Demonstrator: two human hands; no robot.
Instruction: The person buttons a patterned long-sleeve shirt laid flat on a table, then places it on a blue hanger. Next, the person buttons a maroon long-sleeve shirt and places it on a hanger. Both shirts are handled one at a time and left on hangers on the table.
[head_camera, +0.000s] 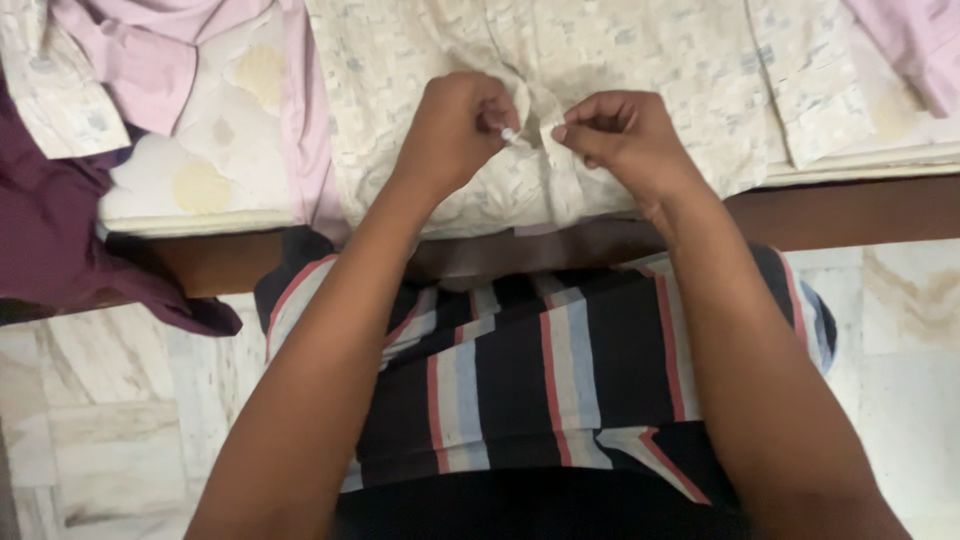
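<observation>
Between our two hands, on the mattress edge, lies the cream patterned shirt (640, 70), its front placket bunched just under our fingertips. We pinch a small white button (509, 133) with our left hand (455, 130), while our right hand (620, 135) grips the fabric edge just beside it. Pink cloth (150, 50) and a maroon garment (50, 230) lie off to the left.
</observation>
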